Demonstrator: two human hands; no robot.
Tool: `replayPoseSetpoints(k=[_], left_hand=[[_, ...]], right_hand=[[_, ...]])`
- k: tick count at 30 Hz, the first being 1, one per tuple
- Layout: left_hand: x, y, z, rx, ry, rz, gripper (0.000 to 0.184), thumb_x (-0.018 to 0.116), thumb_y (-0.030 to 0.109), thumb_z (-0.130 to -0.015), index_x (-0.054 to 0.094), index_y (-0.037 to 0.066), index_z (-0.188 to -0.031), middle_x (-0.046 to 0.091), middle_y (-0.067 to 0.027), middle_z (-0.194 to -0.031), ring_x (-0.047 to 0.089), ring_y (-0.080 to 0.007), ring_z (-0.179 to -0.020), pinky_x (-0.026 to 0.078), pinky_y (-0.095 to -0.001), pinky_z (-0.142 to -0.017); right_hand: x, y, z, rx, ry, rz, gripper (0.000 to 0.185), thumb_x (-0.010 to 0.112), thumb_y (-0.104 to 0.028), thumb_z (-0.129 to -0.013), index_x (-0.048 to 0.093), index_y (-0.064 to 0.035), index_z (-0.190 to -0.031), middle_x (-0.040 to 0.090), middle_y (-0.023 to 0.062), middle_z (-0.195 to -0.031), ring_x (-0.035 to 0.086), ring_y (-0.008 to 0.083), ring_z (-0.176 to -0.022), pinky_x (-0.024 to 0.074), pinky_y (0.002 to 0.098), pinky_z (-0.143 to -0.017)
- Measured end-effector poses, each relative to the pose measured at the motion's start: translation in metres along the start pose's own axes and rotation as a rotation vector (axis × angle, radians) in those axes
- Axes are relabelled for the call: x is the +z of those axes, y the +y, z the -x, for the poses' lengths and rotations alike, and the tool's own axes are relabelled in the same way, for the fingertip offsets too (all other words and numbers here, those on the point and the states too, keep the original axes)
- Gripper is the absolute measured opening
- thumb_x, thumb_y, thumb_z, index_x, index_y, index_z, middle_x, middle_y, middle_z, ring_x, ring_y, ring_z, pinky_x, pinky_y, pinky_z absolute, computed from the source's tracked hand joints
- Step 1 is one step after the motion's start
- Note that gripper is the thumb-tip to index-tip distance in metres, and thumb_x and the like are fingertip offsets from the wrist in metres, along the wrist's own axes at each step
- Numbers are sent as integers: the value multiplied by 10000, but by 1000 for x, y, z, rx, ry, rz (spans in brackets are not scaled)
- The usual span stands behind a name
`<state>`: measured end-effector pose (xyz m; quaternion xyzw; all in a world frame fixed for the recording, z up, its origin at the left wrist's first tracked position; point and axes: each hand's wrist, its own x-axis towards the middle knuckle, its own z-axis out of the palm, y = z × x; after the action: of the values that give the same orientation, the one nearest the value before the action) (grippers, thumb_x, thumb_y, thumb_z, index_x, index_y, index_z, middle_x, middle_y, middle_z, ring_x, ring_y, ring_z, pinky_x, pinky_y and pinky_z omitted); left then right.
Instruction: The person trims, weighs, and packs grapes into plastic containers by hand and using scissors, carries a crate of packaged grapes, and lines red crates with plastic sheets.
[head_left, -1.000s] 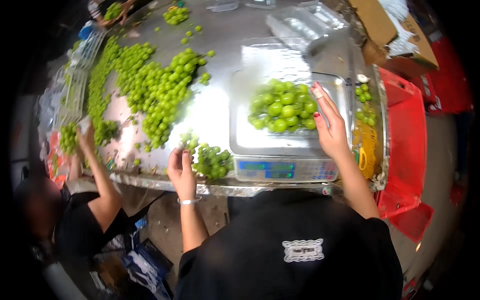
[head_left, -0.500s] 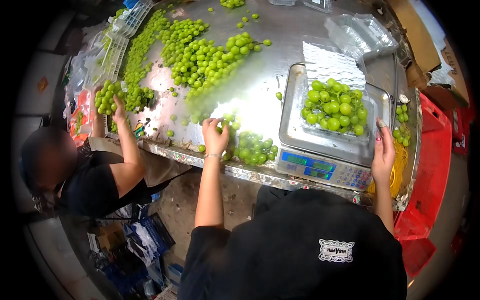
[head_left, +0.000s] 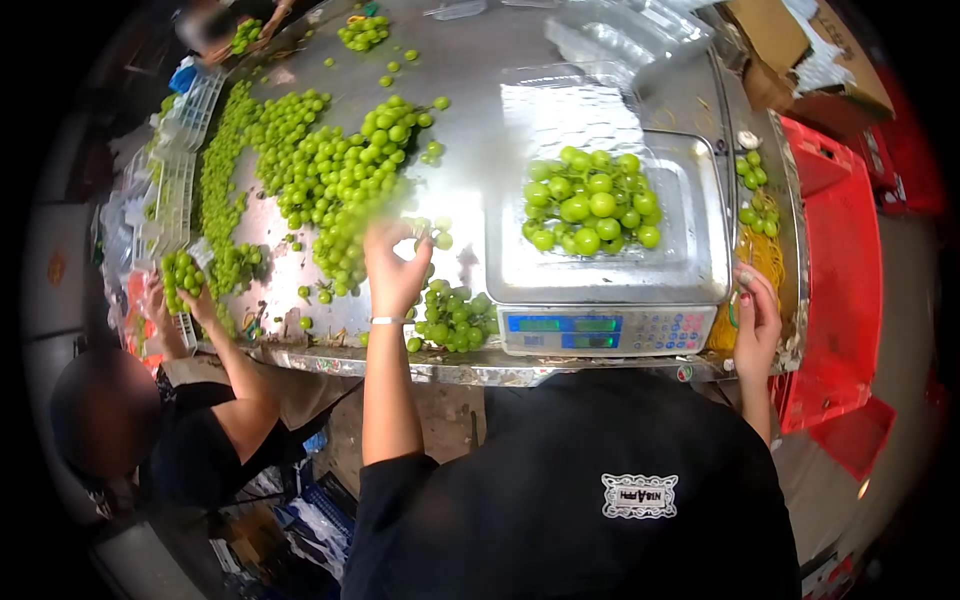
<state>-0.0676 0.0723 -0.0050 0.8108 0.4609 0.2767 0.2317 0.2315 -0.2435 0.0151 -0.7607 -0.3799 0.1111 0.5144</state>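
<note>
My left hand (head_left: 395, 275) is over the metal table, thumb and fingers curled to a pinch at a small sprig of green grapes (head_left: 437, 236); its upper fingers are blurred. Just below lies a loose grape bunch (head_left: 456, 318) by the table edge. My right hand (head_left: 758, 325) is beside the scale's right front corner, fingers closed around a green loop-shaped handle (head_left: 734, 309), mostly hidden. On the digital scale (head_left: 610, 328), between my hands, a clear plastic tray (head_left: 655, 215) holds a grape bunch (head_left: 592, 202), with a white foam sheet (head_left: 570, 118) behind it.
A large grape heap (head_left: 345, 180) spreads left of the scale. White baskets (head_left: 175, 195) line the far left, where a co-worker's hands (head_left: 185, 300) hold grapes. Clear plastic boxes (head_left: 640, 40) lie at the back. A red crate (head_left: 835, 290) and cardboard box (head_left: 820, 60) stand right.
The view has shifted right, so the table things appear further left. My right hand has moved off the scale's side, and a green handle now shows in it. Another person appears at the far left.
</note>
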Motion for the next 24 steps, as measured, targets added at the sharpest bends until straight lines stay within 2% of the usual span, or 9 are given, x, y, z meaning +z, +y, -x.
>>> replayPoseSetpoints(k=[2,3,6,9,10,12,15,19,24], left_hand=[[-3,45,-7,-27,-49,308,145,664,110,-641,598,23,-736,549,-88,-888,515,-225,-859,392,-315,-791],[-1,64,-11,-20,-130,374,87,625,44,-688,573,-14,-726,499,-51,-915,481,-124,-857,396,-253,-744],[33,90,-19,-132,-251,796,105,634,49,-700,597,-13,-776,508,-32,-904,477,-112,-834,394,-226,-711],[55,119,-18,-108,-221,464,182,648,54,-699,594,-28,-853,522,-49,-925,482,-120,-850,405,-235,-727],[66,111,-13,-60,-150,564,209,625,65,-727,589,-23,-913,528,-77,-1004,481,-139,-931,393,-243,-777],[68,107,-3,-33,-152,753,265,502,200,-840,577,3,-1001,493,-90,-1137,448,-171,-1040,346,-275,-872],[53,96,-1,-112,-204,688,541,172,406,-913,522,51,-1124,424,-60,-1250,348,-199,-1166,272,-346,-946],[37,79,7,-305,-20,916,555,156,417,-908,463,27,-1157,441,-88,-1236,336,-201,-1187,178,-382,-980],[26,49,19,-398,87,988,539,208,415,-906,493,8,-1114,484,-108,-1185,399,-192,-1120,231,-367,-953]], right_hand=[[3,-3,1,25,28,-22,209,421,-31,-838,528,40,-1004,492,134,-1120,459,228,-1053,328,303,-906],[6,-6,-1,25,18,-52,209,421,-29,-837,529,41,-1002,498,132,-1109,460,228,-1050,329,304,-905],[14,-15,-4,10,18,-61,206,432,-21,-817,529,40,-988,515,128,-1082,470,235,-1038,333,307,-899],[13,-28,-7,-33,-30,66,200,463,-19,-779,527,32,-961,519,127,-1076,483,249,-1017,337,313,-891],[11,-28,-5,-33,-21,69,200,463,-19,-779,527,32,-961,519,127,-1076,483,249,-1017,337,313,-891],[6,-26,-1,-69,-4,119,186,454,-22,-796,525,33,-958,519,125,-1079,483,239,-1014,341,312,-887],[2,-17,3,-35,35,-30,178,444,-27,-814,526,34,-960,517,125,-1078,481,228,-1015,345,307,-885],[2,-13,-1,-4,25,-84,178,438,-33,-827,528,35,-964,515,127,-1074,479,219,-1016,346,300,-885],[12,-20,-11,0,-2,-101,188,419,-21,-822,536,38,-957,512,129,-1074,486,213,-997,351,296,-880]])
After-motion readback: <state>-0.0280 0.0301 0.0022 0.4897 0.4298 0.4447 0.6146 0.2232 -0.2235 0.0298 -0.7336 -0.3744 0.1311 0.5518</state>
